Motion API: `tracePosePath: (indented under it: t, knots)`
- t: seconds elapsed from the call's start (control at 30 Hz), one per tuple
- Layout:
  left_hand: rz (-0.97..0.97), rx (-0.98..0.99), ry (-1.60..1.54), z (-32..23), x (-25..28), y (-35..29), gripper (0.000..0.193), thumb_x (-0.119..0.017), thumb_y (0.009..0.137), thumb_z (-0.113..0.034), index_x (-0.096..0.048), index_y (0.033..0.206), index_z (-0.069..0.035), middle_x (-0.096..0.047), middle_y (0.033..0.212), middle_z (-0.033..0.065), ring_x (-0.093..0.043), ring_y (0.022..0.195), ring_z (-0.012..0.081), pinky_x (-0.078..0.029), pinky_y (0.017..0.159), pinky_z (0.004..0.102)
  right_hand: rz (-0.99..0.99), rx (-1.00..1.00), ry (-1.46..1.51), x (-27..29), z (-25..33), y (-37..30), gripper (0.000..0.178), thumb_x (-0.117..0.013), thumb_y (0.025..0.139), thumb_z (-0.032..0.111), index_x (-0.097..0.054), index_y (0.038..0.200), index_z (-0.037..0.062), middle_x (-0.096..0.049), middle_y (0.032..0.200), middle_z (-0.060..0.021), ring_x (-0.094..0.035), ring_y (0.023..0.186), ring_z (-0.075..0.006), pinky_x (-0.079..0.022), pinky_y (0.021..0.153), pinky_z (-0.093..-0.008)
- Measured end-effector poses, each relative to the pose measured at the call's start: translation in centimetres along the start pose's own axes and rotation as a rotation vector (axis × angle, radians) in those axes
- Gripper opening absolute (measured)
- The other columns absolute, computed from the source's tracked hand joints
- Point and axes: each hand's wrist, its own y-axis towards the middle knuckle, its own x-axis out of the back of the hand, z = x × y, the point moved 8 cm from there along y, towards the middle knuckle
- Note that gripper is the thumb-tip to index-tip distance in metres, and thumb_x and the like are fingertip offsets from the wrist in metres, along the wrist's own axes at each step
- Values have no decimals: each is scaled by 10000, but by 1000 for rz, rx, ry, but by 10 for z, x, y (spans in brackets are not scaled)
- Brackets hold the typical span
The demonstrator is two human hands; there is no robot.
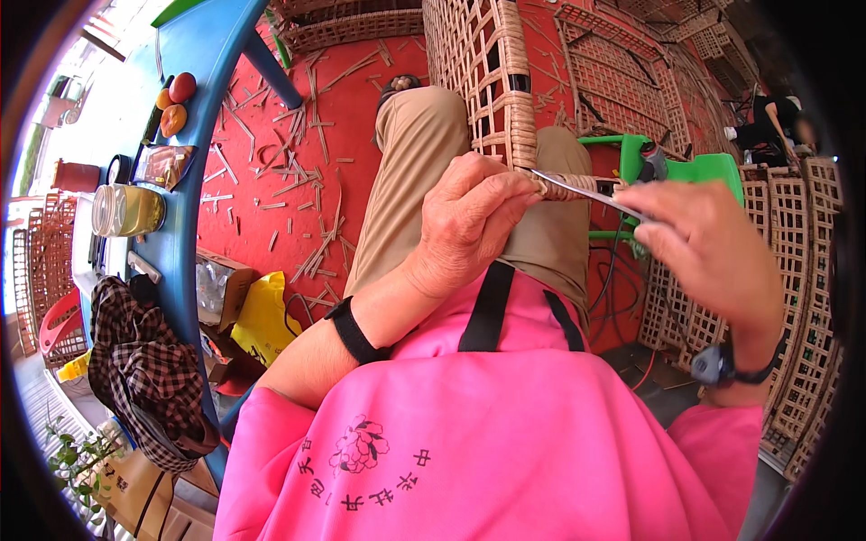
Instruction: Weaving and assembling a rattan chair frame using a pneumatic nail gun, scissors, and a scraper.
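Observation:
A woven wicker frame of tan strands rests against my lap, with an open lattice side and a wrapped corner near my knees. My left hand is closed at that corner, thumb and fingers pinching its edge; what lies right under the fingertips is hidden. In my right hand, slightly blurred, is a slim metal tool with a pointed blade; its grip is covered by the fingers. The blade slants to the left, its tip at the corner beside my left fingertips, along a strand-wrapped bar.
A blue table on the left bears fruit, a glass jar and a checked cloth. Cut strips litter the red floor. Stacked lattice panels and a green plastic stool stand right; another person sits beyond.

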Motion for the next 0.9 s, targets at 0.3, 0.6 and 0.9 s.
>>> tracePosePath:
  t: [0.3,0.6,0.9]
  knots:
    - [-97,40,-75,2,-1,-2,188,-766,786,0,-713,960,-47,-604,840,72,-592,787,239,-495,698,339,-177,-251,-295,-59,39,-29,368,-539,921,25,-542,1283,-43,-559,841,-167,-649,666,-326,-528,565,-418]
    - [-143,194,-62,4,0,-9,85,-729,863,-23,-678,931,-26,-541,832,71,-542,737,193,-461,644,302,-320,-261,-197,-84,32,-28,357,-525,940,32,-539,1290,-34,-562,836,-173,-651,656,-343,-536,555,-427]
    - [-242,734,-665,19,-22,-22,98,-657,959,-104,-600,926,-31,-555,843,-30,-466,726,31,-424,642,208,-258,-200,210,-48,9,-25,309,-577,913,29,-603,1215,-35,-669,956,-259,-656,834,-430,-518,738,-464]
